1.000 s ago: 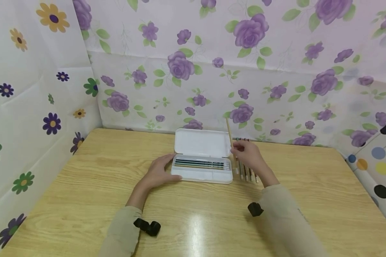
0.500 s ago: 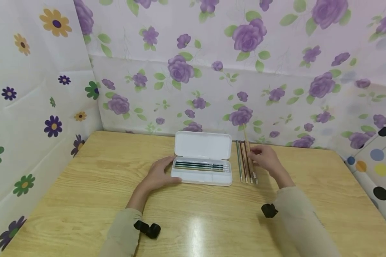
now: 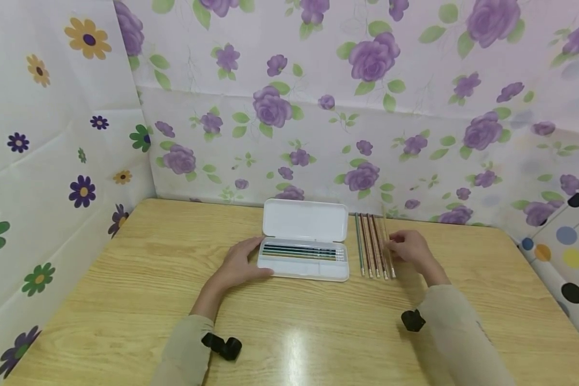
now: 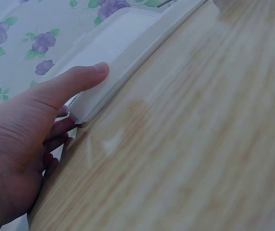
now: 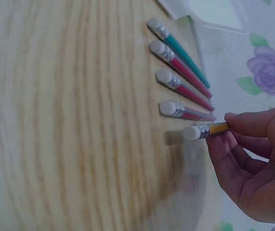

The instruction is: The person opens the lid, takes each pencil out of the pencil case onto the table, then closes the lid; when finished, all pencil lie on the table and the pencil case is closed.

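Observation:
A white pencil case (image 3: 294, 267) lies on the table with its lid (image 3: 305, 220) raised, several dark pencils and a yellowish one (image 3: 299, 253) inside its rear part. My left hand (image 3: 238, 262) holds the case's left end, thumb over the front rim and fingers round the corner, as the left wrist view shows. Between thumb and fingers, my right hand (image 3: 412, 251) pinches a yellow pencil (image 5: 218, 127), its white eraser pointing towards me and its far end raised. Left of it lie a teal pencil (image 5: 188, 57) and several reddish ones (image 5: 190, 75), side by side, erasers nearest me.
The wooden table (image 3: 289, 321) reaches back to a wall covering (image 3: 318, 139) with purple flowers. A second flowered sheet (image 3: 53, 161) stands along the left side. Dotted cloth (image 3: 571, 246) hangs beyond the table's right edge.
My right hand has carried the yellow pencil from beside the case rightward over the other pencils, to the right end of the row, and lowered it. The left hand has stayed on the case.

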`<state>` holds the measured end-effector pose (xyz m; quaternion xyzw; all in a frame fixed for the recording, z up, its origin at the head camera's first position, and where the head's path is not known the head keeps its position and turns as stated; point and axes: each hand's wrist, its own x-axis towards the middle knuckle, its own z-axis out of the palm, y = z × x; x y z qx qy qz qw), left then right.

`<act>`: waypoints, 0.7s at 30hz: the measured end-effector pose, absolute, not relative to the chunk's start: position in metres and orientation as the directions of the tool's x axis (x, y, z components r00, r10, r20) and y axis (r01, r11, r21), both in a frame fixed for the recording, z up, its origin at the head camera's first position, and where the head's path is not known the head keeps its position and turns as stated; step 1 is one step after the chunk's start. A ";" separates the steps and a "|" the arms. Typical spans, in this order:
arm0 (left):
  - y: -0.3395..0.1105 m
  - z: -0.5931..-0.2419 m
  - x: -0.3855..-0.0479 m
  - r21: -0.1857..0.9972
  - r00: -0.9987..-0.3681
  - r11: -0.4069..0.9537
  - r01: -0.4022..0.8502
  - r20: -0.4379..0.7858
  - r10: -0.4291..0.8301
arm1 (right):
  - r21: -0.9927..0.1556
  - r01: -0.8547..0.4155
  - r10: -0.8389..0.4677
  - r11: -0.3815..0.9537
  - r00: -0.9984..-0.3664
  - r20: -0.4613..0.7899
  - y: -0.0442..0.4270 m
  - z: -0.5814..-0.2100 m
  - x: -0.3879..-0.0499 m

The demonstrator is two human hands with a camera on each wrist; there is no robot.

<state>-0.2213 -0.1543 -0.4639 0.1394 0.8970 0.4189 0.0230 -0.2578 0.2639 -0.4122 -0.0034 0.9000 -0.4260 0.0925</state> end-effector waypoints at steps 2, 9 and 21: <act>-0.154 -0.464 -0.221 0.759 -0.961 0.611 0.224 0.068 0.268 | -0.739 0.077 -0.075 0.669 -0.982 -0.171 0.266 -0.415 -0.257; -0.154 -0.465 -0.221 0.754 -0.962 0.619 0.222 0.068 0.263 | -0.625 0.040 -0.073 0.780 -0.985 -0.154 0.267 -0.423 -0.257; -0.155 -0.464 -0.221 0.751 -0.962 0.622 0.219 0.061 0.265 | -0.623 0.025 -0.062 0.782 -0.991 -0.117 0.262 -0.425 -0.255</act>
